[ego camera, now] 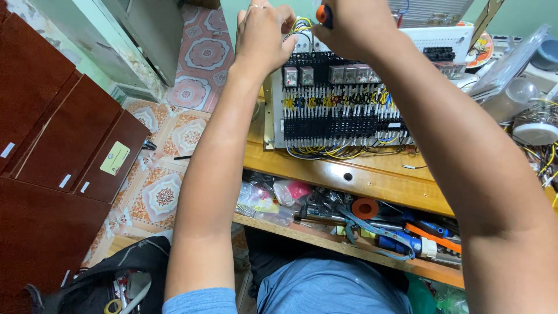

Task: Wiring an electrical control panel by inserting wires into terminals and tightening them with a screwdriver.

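While both forearms reached away from the body, nearest below them lay an open drawer (407, 268) crammed with tools: one orange tape roll (365, 207), one pink bag (297, 189), blue-handled pliers (395, 241), and more that I could not count. Left of the left elbow, one black bag (99, 279) sat on the tiled floor (174, 139), with dark red cabinets (52, 145) beyond it.

Past the drawer, under the wrists, one wired panel (337, 110) stood on the wooden bench (349, 171). As far as could be judged, wiring was well along: yellow and black wires already ran to most terminal rows, and five relays (328, 74) sat in a line just below the hands, two at left, three at right. Loose wire ends (372, 152) still hung at the panel's bottom edge, so some work seemed to remain.

At the panel's top edge, the left hand (263, 30) had its fingers bunched, pinching at a yellow wire bundle (301, 25). Just beside it, the right hand (354, 26) was closed round one screwdriver (324, 14) with an orange and black handle, tip hidden.

Farther right of the right arm lay tangled wires (537, 148) and clear plastic containers (511, 93).
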